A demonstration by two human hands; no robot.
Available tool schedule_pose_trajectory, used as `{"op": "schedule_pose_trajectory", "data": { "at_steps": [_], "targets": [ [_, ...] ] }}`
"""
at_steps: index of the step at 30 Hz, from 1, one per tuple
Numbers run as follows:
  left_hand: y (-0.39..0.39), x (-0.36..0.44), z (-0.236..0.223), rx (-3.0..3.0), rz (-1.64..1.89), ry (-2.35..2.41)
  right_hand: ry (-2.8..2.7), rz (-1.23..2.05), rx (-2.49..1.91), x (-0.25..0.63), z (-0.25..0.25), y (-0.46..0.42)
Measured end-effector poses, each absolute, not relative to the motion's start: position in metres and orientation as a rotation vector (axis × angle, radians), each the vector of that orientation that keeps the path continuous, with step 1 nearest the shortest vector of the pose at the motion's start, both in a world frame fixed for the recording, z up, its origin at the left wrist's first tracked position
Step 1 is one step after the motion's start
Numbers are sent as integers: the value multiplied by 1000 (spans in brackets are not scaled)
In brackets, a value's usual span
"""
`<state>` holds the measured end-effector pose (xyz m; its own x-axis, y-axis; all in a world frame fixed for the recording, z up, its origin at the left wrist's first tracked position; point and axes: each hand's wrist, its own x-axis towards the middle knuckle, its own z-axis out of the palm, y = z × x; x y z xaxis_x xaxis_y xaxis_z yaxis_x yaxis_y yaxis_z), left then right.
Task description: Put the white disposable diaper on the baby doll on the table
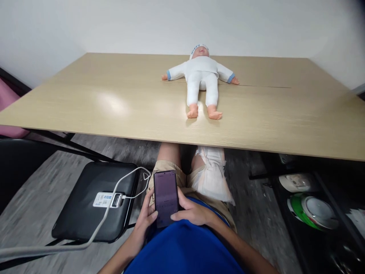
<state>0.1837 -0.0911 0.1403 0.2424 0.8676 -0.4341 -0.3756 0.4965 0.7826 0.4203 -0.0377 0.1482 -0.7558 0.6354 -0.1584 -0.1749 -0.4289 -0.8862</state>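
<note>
I hold a dark phone (165, 196) upright over my lap with both hands. My left hand (143, 224) wraps its left edge, thumb on the screen's lower part. My right hand (192, 210) grips the right edge, thumb lying across the lower screen. A white diaper (212, 177) lies on my right thigh under the table edge. A baby doll (202, 78) in white clothes and a cap lies on its back on the wooden table (114, 102), arms spread, feet toward me.
A black chair (91, 201) stands at my left with a white power bank (107, 199) on its seat and a white cable (129, 179) running toward the phone. A low black shelf (316, 213) at right holds a green-and-white bowl. A white wall is behind the table.
</note>
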Motion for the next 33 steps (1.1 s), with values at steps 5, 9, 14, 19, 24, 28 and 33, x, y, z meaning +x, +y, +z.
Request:
{"op": "schedule_pose_trajectory", "data": {
  "at_steps": [5,9,14,19,24,28,33],
  "targets": [
    [-86,189,145,547,953,1072,-1199,2249,-599,420,154,-37],
    [-87,191,152,546,956,1092,-1181,2250,-596,420,161,-35],
    [-90,190,151,596,939,1034,-1151,2277,-572,421,165,-34],
    [-90,195,156,700,933,1041,-1260,2185,-605,422,160,-38],
    [-92,194,161,750,917,1064,-1403,1996,-764,419,160,-43],
    [-95,189,163,758,865,1067,-1427,1934,-906,416,164,-45],
    [-99,185,156,759,876,1052,-1397,2010,-787,421,161,-45]
  ]
}}
